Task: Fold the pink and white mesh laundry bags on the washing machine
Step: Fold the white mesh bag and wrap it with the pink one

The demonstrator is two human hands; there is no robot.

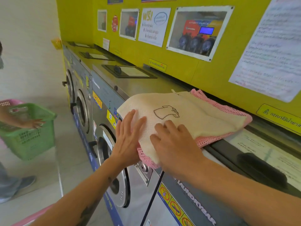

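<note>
A cream-white mesh laundry bag (192, 116) with a stitched shirt outline lies folded on top of a pink mesh bag (210, 141), whose edges show at the back, right and front. Both rest on the steel top of the washing machine (146, 86). My left hand (128, 137) lies flat, fingers apart, on the white bag's left front edge. My right hand (174, 144) presses palm-down on the white bag's front part, fingers spread. Neither hand grips the fabric.
A row of front-loading washers (81, 108) runs along the yellow wall with posters (198, 31). A black detergent lid (127, 71) sits behind the bags. At left another person's hand (32, 123) holds a green basket (31, 132).
</note>
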